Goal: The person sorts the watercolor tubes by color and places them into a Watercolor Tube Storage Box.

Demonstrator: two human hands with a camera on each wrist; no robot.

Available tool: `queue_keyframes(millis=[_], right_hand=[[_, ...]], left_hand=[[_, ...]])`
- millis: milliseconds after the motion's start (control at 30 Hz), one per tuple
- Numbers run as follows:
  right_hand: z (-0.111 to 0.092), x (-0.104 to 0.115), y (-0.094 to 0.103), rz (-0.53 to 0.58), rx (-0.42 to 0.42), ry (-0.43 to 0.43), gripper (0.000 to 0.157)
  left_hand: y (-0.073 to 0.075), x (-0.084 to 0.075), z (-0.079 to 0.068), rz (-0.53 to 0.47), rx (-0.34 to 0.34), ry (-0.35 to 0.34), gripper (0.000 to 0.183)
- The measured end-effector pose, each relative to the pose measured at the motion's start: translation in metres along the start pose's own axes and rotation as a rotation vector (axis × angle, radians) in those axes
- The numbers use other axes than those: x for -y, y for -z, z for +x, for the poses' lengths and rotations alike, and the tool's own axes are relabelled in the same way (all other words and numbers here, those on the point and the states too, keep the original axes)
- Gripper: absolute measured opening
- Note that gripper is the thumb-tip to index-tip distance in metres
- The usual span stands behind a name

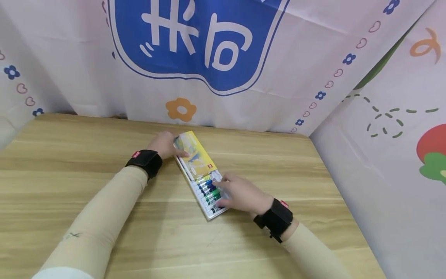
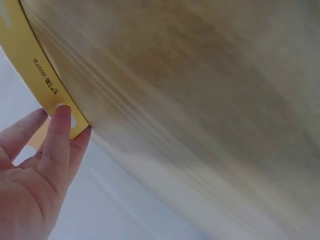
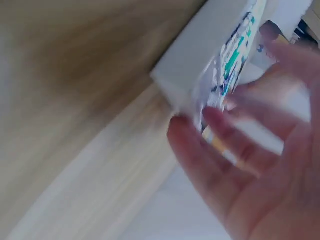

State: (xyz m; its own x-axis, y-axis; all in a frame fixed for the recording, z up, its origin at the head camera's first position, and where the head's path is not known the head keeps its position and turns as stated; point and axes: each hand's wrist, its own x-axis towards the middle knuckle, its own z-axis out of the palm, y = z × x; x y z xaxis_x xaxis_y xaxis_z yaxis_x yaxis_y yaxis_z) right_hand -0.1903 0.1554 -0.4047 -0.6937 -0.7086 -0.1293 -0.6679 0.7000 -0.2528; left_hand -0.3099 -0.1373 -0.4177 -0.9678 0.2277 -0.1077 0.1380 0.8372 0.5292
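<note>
A yellow cardboard sleeve (image 1: 198, 157) lies slantwise on the table, with a white tray (image 1: 203, 206) sticking out of its near end. Blue, green and dark paint tubes (image 1: 211, 197) lie across the tray. At the sleeve's far left end, my left hand (image 1: 164, 145) grips the box; in the left wrist view its fingertips press the yellow side (image 2: 42, 67). Over the tray's right edge hovers my right hand (image 1: 242, 193), fingers spread and slightly bent. In the right wrist view its fingertips are close to the tray's corner, blurred; contact is unclear.
The wood-grain table (image 1: 87, 155) runs back to a white printed cloth (image 1: 244, 112) with a blue emblem. A second printed cloth (image 1: 383, 162) hangs along the right side. Each wrist wears a black strap (image 1: 277, 220).
</note>
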Motion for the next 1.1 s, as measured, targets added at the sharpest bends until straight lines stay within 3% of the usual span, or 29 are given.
queue_keyframes(millis=[133, 300, 633, 767, 933, 1100], right_hand=[[-0.013, -0.004, 0.001, 0.015, 0.010, 0.068, 0.080], [-0.014, -0.007, -0.002, 0.020, -0.036, 0.103, 0.069], [-0.006, -0.006, -0.002, 0.014, -0.076, 0.103, 0.065], [-0.008, -0.005, -0.005, 0.059, -0.061, 0.072, 0.063], [-0.014, -0.005, -0.011, 0.132, -0.086, 0.054, 0.050], [-0.014, -0.006, -0.012, 0.138, -0.111, 0.059, 0.043]], left_hand=[[0.005, 0.001, 0.004, 0.009, -0.027, -0.014, 0.093], [0.008, 0.001, 0.007, 0.010, -0.019, -0.012, 0.092], [0.002, -0.003, 0.006, 0.019, -0.035, -0.034, 0.091], [-0.002, 0.000, 0.006, -0.043, -0.022, 0.004, 0.091], [-0.005, 0.004, 0.005, -0.090, -0.025, 0.032, 0.089], [-0.005, 0.001, 0.004, -0.085, -0.036, 0.036, 0.086]])
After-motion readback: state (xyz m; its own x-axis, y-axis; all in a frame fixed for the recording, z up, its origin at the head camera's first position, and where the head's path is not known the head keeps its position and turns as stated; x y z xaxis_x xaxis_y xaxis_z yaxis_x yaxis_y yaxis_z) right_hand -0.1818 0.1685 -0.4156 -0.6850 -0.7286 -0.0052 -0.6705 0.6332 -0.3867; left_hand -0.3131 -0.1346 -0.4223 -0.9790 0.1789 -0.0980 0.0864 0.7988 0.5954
